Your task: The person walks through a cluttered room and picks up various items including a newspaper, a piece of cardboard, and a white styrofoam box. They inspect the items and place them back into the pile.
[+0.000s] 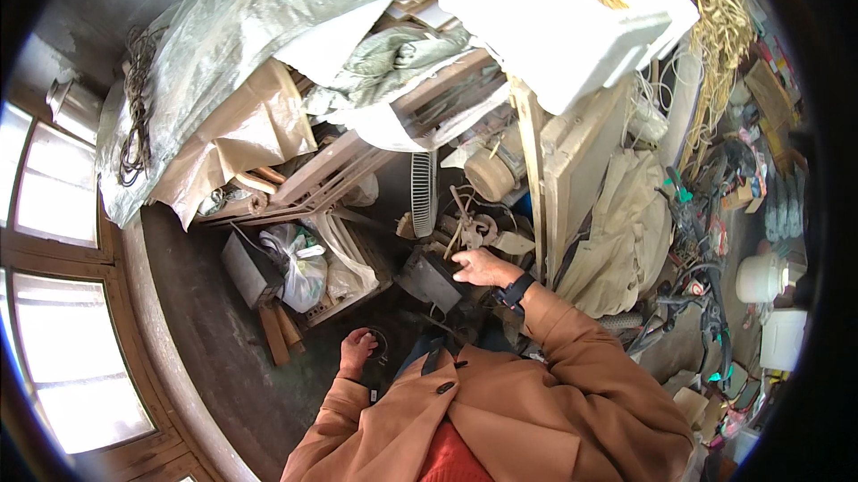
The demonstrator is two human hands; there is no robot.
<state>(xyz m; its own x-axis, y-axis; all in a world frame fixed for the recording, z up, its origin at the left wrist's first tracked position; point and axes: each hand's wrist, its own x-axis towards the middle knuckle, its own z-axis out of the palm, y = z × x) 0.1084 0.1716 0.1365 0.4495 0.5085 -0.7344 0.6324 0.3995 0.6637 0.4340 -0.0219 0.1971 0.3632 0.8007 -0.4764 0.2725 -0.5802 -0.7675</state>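
Observation:
My left hand [360, 348] is low over the dark floor, its fingers curled against a thin loop, apparently wire [383, 346]. Farther forward, my right hand [484, 267] reaches over the edge of a dark metal box [429, 279]. Its fingertips are partly hidden, so whether they grip anything is unclear. Just beyond them are a thin wooden stick [453, 242] and a dusty metal fitting [477, 231]. A round-ended machine, seemingly an electric motor [493, 172], lies under the bench behind. A ribbed white fan-like guard [423, 194] stands upright nearby.
On the left, a knotted plastic bag [298, 271] sits in a wooden crate [348, 304] beside a grey metal box [251, 271]. A white foam box [536, 26] overhangs the wooden frame [560, 167]. Beige cloth [620, 234] and a bicycle [700, 294] crowd the right.

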